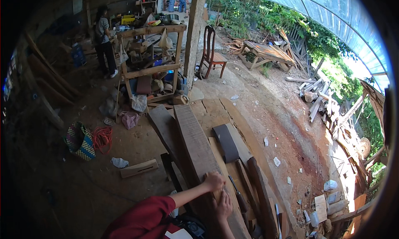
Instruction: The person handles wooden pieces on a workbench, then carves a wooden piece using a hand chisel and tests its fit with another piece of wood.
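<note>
My left hand point(214, 181) is closed on the upper face of a long, thick grey-brown plank point(190, 137); whatever it grips is hidden. My right hand point(223, 206) is just below it on the same plank, its bent fingers held together, and I cannot make out what they hold. Beside the plank lie a darker board point(164, 131), a dark sheet, perhaps sandpaper point(227, 145), a narrow dark-handled tool point(241, 199) and further wooden strips point(259, 189), all on a broad wooden slab point(247, 135).
A person point(104, 39) stands beside a cluttered wooden frame point(151, 72), with people point(181, 2) farther back. A post point(192, 43) and chair point(213, 58) stand ahead. A basket point(78, 145), orange cord point(102, 139) and loose board point(139, 169) lie left; scrap wood point(322, 99) is piled right.
</note>
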Tool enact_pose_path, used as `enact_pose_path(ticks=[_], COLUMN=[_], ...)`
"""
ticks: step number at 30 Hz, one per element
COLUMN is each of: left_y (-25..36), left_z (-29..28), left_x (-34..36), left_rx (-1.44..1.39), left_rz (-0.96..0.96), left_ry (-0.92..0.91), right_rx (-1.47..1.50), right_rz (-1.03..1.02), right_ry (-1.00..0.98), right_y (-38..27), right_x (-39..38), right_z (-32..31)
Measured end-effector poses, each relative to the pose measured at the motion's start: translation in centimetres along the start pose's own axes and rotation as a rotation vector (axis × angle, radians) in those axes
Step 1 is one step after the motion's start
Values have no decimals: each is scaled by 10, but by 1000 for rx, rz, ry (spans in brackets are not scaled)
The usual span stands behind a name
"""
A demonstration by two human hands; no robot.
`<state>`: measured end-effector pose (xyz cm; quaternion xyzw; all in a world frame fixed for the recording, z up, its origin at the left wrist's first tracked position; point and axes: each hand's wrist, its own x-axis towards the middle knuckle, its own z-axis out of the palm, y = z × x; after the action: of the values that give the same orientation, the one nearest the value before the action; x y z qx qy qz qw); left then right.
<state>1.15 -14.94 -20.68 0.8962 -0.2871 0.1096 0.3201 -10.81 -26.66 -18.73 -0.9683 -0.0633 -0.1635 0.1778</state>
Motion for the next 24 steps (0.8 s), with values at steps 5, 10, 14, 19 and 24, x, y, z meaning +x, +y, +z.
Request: enact_pose_path(ticks=[5,10,14,19,24], left_y=[-103,-114,-65,65,197], left_z=[-71,-78,-42,30,94], left_x=[12,12,2,-21,-55], left_rx=[221,154,157,-17,-41], left_rz=[-226,-233,-231,-111,150], left_ry=[178,269,232,95,-205], right_rx=[175,249,250,136,37], right_rz=[-196,-195,-115,28,212], right_ry=[-46,-103,-149,-121,-212], right_y=[-60,-65,-35,35,95], right_x=[101,111,65,-45,-161], right_z=[44,41,18,-46,-123])
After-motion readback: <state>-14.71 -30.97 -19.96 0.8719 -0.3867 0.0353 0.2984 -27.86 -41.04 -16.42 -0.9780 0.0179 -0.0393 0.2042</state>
